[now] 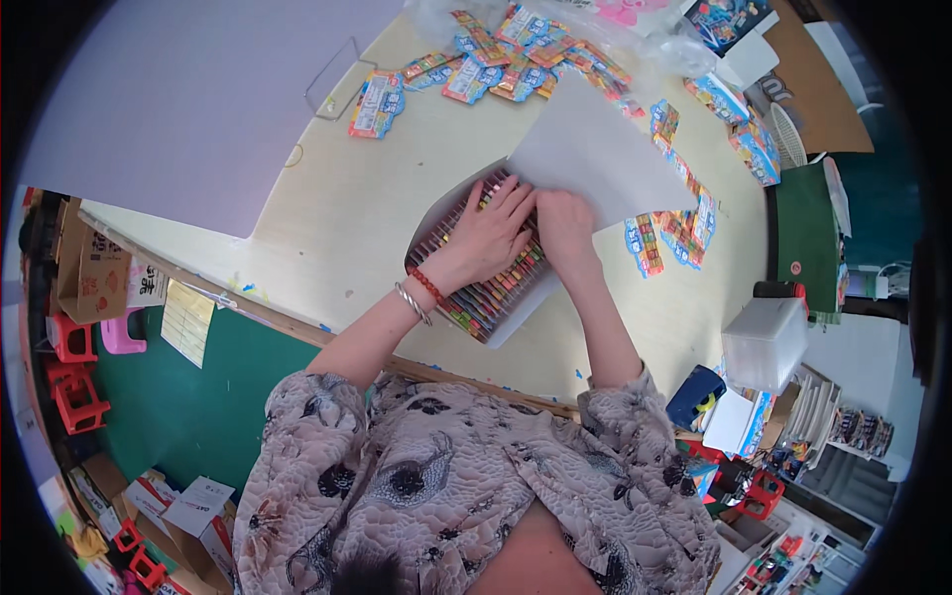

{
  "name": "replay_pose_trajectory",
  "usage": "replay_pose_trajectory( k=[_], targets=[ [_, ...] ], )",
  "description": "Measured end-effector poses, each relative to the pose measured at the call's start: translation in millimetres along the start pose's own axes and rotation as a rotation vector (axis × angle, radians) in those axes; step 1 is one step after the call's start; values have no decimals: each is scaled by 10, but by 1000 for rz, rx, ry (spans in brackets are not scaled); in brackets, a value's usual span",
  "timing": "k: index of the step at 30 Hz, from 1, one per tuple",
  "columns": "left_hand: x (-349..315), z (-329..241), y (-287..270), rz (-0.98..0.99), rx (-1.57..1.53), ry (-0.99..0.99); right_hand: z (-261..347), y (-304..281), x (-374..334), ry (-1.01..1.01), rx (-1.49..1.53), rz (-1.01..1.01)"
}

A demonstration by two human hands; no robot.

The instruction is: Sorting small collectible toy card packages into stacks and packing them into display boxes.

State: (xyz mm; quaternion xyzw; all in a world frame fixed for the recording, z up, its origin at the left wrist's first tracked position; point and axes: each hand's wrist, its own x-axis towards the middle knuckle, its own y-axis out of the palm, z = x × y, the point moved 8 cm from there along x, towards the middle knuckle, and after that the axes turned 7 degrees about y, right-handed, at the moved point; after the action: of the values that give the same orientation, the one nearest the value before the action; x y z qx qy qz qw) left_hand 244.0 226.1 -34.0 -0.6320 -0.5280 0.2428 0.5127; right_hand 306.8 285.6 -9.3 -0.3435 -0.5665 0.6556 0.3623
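Observation:
A white box (520,313) stands on the pale table in front of me, its white lid flap (595,149) raised toward the far right. Rows of thin, colourful blister-like packs (496,295) stand on edge inside it, tightly lined up. My left hand (483,236), with a red bead bracelet and a silver bangle at the wrist, lies on top of these packs, fingers stretched out and slightly apart. At the box's right side, by the base of the flap, my right hand (566,228) is closed with its fingers curled down. Whatever its fingertips grip is hidden beneath the hand.
Loose packs with blue cards (521,55) are heaped at the far edge, and more packs (684,235) lie right of the box. A large grey-lilac board (178,109) covers the far left. A clear plastic container (766,343) stands at the right edge. Red stools (77,392) are at left.

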Motion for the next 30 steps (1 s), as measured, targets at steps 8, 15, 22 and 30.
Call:
replay_pose_trajectory(
  k=[8,15,22,30],
  targets=[
    [-111,-14,-90,-71,-20,-55,73,-119,79,-157,-131,-88],
    [-1163,324,-851,-597,-64,-516,798,-603,78,-693,10,-371],
    [-1202,427,-582,-276,-161,-283,703,-106,210,-1018,-129,-317],
    [-1186,378,-609,-16,-149,-53,631,-116,270,-785,-180,132]
  ],
)
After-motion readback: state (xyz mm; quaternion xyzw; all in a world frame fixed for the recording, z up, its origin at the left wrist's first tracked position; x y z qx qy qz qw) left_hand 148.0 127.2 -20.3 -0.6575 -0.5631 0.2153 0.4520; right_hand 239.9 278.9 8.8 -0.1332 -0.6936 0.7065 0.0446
